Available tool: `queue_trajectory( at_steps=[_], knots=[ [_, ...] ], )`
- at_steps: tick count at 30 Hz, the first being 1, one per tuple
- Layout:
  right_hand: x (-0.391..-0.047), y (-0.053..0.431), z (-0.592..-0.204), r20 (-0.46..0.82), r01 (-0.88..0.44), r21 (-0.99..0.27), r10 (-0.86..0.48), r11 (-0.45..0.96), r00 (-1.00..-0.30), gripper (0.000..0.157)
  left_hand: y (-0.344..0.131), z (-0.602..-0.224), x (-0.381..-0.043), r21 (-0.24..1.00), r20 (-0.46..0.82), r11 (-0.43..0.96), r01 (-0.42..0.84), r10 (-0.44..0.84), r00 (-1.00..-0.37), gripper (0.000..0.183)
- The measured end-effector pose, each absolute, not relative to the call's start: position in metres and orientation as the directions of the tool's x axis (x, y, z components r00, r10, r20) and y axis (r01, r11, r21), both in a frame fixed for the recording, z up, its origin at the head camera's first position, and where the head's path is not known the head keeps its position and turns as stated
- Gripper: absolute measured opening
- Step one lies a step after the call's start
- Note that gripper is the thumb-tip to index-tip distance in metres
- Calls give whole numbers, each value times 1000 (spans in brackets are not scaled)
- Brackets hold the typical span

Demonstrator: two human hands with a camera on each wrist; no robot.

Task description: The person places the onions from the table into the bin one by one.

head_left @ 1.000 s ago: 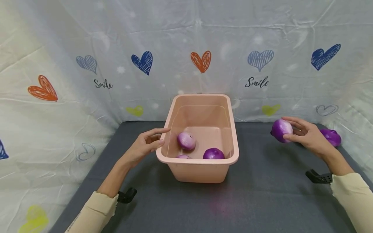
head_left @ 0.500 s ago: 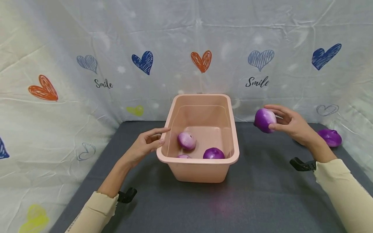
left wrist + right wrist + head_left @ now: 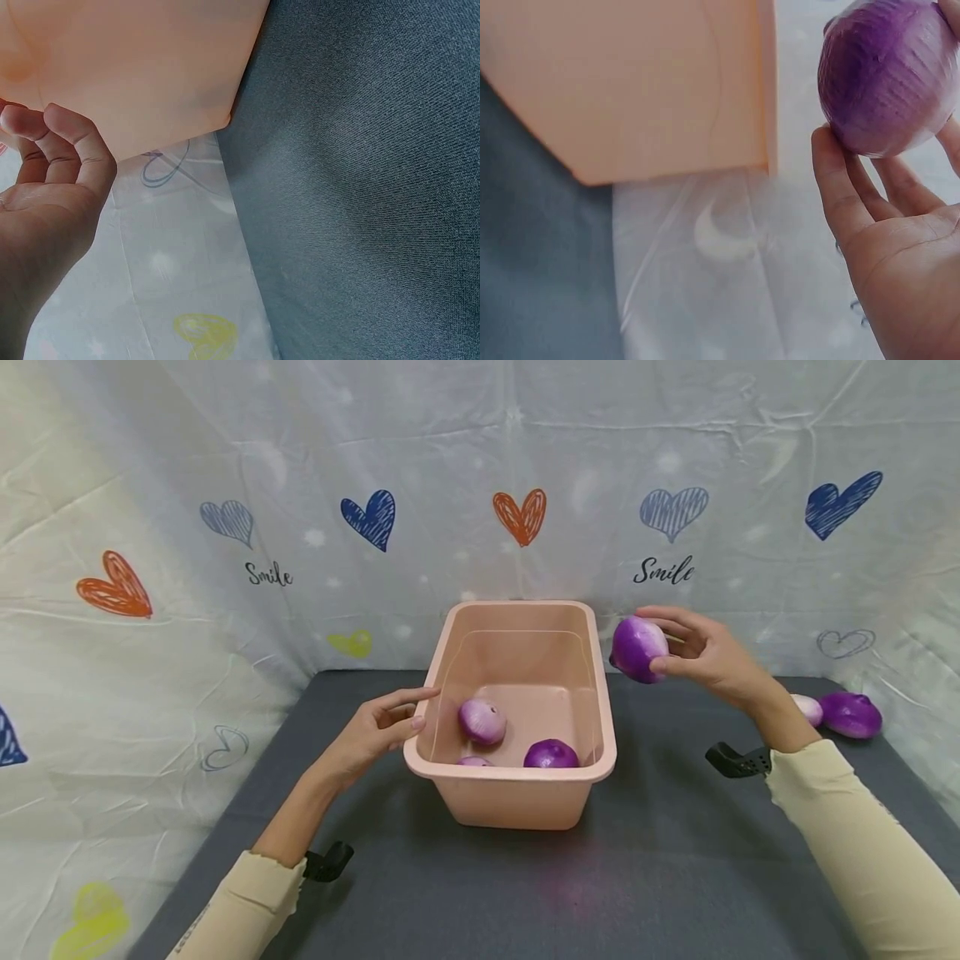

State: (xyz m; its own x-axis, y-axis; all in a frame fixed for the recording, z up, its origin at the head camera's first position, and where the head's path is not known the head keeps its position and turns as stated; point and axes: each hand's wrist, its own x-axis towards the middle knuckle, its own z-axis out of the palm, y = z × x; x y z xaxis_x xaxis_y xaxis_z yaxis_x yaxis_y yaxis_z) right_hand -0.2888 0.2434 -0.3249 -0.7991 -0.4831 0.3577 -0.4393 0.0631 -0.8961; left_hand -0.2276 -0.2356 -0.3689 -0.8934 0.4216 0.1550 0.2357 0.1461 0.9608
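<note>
Leftward and up, the right hand [image 3: 701,656] had brought its purple onion [image 3: 639,649] from near the worktop's right edge to just outside the tub's far right side, baring a pale onion [image 3: 808,710] that the wrist had hidden. On the near side, the left sleeve [image 3: 240,902] and right sleeve [image 3: 862,827] reached in over the worktop [image 3: 637,877]. The left hand [image 3: 378,722] lay at the left rim of the tub [image 3: 510,774], index finger and thumb at the lip, the other fingers loosely bent; how firmly they pressed could not be told. Inside, a deep purple onion [image 3: 551,754] sat by the near right corner, a partly hidden onion [image 3: 474,762] near the left one, and a pinkish onion [image 3: 482,722] beyond it.

Farther off, the right fingers were spread to the carried onion's breadth, thumb and fingertips round it, palm clear. Done well, the carry probably called for keeping the round skin cupped by those tips, clearing the rim before lowering, and letting go low over the bare floor; a drop might have knocked the others. Toward the worktop's far right corner, a dark onion [image 3: 851,715] lay beside the pale one, before the curtain [image 3: 450,443].
</note>
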Motion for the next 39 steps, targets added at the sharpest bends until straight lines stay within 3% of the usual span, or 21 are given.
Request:
queue_trajectory(
  at_steps=[22, 39],
  knots=[
    [-297, 187, -317, 421, -443, -886, -641, -137, -642, 64, -236, -368, -226, 961, 157, 143, 236, 423, -893, 45],
    [-287, 241, -340, 381, -448, -894, -534, -4, -755, 44, -236, -370, -228, 955, 178, 138, 261, 437, -882, 45]
  ],
)
